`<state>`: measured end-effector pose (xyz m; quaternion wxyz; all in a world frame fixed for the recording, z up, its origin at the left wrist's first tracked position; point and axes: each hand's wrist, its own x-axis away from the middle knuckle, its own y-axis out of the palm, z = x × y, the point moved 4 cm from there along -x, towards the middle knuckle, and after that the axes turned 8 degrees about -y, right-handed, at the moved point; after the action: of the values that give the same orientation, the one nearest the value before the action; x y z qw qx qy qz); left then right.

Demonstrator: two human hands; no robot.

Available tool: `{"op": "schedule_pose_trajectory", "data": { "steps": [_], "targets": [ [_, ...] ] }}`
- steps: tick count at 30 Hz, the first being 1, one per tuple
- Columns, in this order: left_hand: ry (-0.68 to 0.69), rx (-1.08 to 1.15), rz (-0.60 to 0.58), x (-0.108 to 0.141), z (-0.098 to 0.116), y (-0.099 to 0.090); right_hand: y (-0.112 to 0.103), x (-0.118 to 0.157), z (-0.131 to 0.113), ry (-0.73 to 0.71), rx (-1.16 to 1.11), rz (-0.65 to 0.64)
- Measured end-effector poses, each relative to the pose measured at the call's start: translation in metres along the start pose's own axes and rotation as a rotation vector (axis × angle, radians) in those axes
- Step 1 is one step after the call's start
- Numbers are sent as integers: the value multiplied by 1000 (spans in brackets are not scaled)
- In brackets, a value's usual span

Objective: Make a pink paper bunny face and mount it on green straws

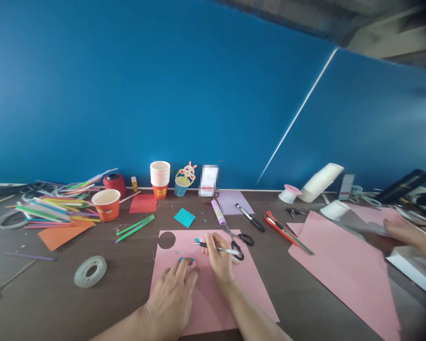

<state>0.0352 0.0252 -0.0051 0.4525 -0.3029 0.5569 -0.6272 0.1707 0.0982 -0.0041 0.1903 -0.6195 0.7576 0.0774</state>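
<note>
On the dark table (128, 303), a pink sheet (209, 308) is laid flat. By the right hand (218, 263), a pen (200, 244) is gripped above it; by the left hand (172, 293), a blue scrap (192, 259) there is touched, whether pinched cannot be told.

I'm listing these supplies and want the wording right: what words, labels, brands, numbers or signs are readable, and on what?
None can be read for certain.
Stacked cups: yellow print, too small.
Single orange-red cup: faint print, unreadable.
Purple tube: marks too blurred.
Small yellow tube: too small.
Upright white item: pixelated, unreadable.
Pen in the right hand: no readable marking.
</note>
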Motion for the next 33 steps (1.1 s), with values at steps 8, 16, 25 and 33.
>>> {"op": "schedule_pose_trajectory", "data": {
  "steps": [8,16,25,33],
  "targets": [
    [29,225,-14,-8,2,-18,-6,0,-9,3,11,74],
    [-167,606,-77,-2,-3,-44,-12,-14,-2,147,-175,167],
    [-151,394,-231,59,-6,-33,-31,6,-29,242,-193,-6],
    [-54,31,-210,42,-17,-23,-17,59,-33,124,-57,-74]
  ]
}}
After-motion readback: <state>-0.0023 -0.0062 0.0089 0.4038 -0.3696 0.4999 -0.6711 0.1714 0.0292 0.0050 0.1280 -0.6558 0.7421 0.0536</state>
